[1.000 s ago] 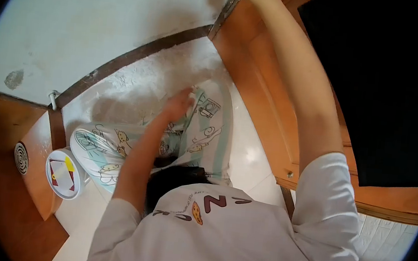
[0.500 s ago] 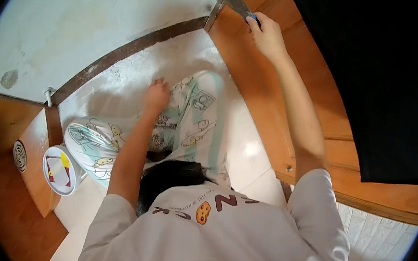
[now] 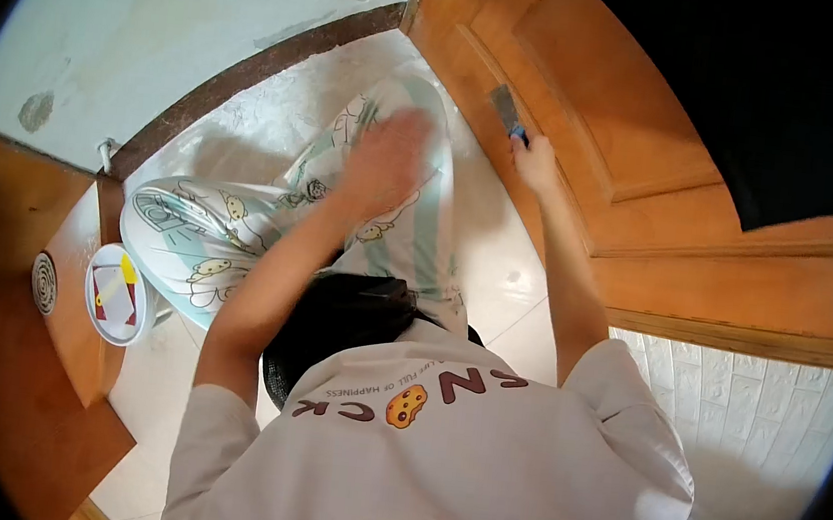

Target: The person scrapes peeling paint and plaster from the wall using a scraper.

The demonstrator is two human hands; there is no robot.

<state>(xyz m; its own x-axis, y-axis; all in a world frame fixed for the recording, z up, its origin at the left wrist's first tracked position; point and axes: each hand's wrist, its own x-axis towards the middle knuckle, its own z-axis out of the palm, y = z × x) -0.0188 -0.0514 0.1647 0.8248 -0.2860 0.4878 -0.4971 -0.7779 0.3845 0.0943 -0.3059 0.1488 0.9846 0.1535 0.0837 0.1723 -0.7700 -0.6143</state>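
Observation:
My right hand is closed round the blue handle of a putty knife, its flat metal blade pointing up and away beside the wooden door. Over my right knee, my left hand is smeared by motion, so its fingers do not show clearly. I see nothing plainly held in it. Patterned trousers cover my bent legs. Ahead is a pale wall with worn grey patches, edged at the bottom by a dark skirting strip.
A white bucket with a coloured label on its lid stands by my left leg. Beyond it are a round vent and wooden panels. Dark cloth hangs over the door at right. A small white pipe juts near the wall's corner.
My right hand has drawn the putty knife back from the wall corner, down toward me. My left hand has moved right, from between my knees to over my right knee. The view has shifted slightly.

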